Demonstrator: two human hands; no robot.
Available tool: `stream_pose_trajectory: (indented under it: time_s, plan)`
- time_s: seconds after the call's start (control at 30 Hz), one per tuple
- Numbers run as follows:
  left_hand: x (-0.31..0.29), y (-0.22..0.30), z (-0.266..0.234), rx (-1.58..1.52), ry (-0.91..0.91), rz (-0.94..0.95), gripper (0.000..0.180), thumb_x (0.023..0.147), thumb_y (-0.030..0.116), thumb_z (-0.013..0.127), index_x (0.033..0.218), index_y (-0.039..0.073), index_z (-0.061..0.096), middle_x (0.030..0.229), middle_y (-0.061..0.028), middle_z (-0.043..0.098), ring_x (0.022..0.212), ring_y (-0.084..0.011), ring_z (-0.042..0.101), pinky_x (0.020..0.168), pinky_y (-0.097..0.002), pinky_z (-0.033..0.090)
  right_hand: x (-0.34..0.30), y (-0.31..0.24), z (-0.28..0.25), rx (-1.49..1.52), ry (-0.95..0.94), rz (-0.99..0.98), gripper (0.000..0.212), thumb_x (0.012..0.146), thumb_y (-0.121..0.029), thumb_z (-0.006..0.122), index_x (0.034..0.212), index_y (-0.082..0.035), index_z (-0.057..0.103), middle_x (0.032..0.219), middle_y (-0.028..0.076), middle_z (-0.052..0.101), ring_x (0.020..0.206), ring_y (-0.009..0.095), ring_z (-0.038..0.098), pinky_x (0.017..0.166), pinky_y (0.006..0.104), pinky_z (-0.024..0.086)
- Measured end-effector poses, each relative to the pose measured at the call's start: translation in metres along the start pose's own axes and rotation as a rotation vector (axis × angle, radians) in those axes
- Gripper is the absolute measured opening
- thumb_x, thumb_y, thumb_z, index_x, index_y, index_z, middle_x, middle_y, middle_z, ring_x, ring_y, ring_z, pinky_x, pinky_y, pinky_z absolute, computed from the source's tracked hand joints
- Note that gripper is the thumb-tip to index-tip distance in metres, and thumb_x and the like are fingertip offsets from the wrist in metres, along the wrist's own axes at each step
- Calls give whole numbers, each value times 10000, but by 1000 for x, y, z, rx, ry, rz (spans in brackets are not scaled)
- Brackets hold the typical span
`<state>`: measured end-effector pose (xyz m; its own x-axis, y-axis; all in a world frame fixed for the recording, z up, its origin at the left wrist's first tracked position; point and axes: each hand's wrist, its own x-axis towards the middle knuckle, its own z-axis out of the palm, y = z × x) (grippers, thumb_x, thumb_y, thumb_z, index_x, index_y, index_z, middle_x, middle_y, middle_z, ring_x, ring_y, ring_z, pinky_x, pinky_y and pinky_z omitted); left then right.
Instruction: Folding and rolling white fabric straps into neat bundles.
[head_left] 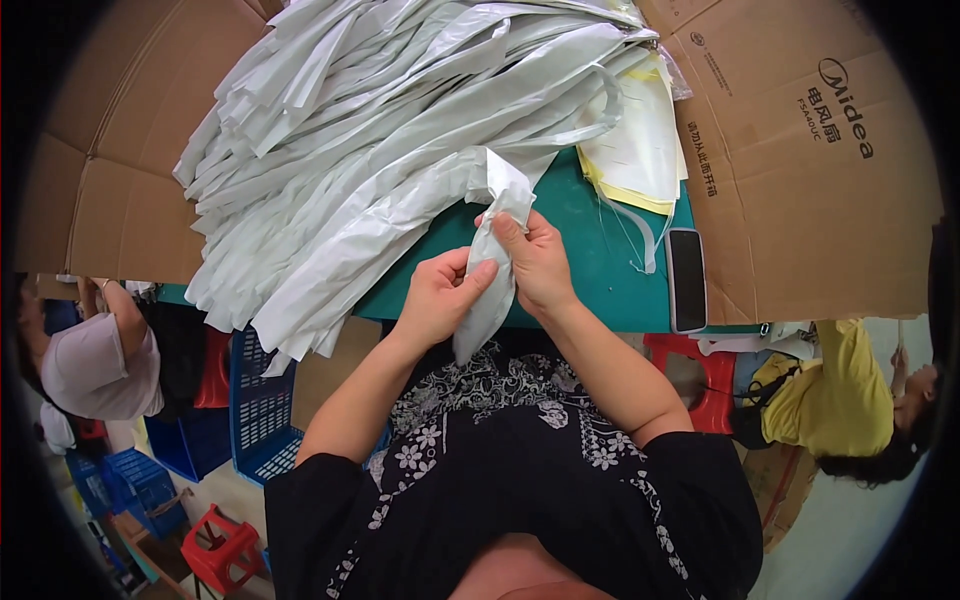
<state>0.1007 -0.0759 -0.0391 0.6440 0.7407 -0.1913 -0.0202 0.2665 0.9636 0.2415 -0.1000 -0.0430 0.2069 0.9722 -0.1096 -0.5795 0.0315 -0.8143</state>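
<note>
Between my two hands is a pale grey-white strip of thin, crinkled sheet material, folded over at its upper end. My left hand pinches its middle, thumb on top. Higher up, my right hand grips it near the fold, with the thumb pressed on its face. The lower end hangs down over the table's near edge, in front of my shirt. Just beyond my hands lies a big heap of similar long white strips, fanned out toward the left and overhanging the near edge.
The green table carries a phone and white-yellow sheets with loose threads at right. Cardboard panels stand on both sides. A blue crate and red stool are at lower left. Other people sit at left and right.
</note>
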Motion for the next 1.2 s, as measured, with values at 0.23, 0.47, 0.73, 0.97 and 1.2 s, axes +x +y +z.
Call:
stream_pose_trajectory:
  time_s: [0.23,0.47,0.73,0.97,1.2]
  plan:
    - [1,5,13,-249,35,-36,280,919,246,525,1083,19,538,778,-41,614,614,-97,583,564,-244,487,-8,-15,-1,-168,47,50,230,875,-217,610,952,-1,623,826,16,624,708,47,533,600,194,433]
    - [9,8,5,-225,-65,-144,304,914,245,537,1101,7,520,787,-65,621,624,-119,602,571,-263,506,-6,-19,-6,-232,42,20,199,874,-196,610,905,0,630,746,-10,592,640,31,486,547,193,398]
    - [-4,-16,3,-96,-8,-96,245,890,183,581,1028,-18,590,828,-28,642,679,-58,568,600,-218,460,10,-24,-18,-109,125,-3,192,898,-189,569,974,-18,615,844,24,637,726,77,577,672,221,458]
    - [-2,-10,7,-8,11,-73,234,896,209,572,1022,15,607,767,-1,622,625,-39,544,531,-201,425,13,-27,-17,-79,38,43,193,904,-214,557,989,-45,596,857,22,634,748,96,597,681,250,487]
    - [-4,-4,15,38,-8,25,271,906,219,552,1069,2,553,790,-27,616,568,-68,541,495,-221,435,0,-16,-15,163,-56,183,188,908,-250,539,969,-73,557,841,63,635,746,136,608,665,278,498]
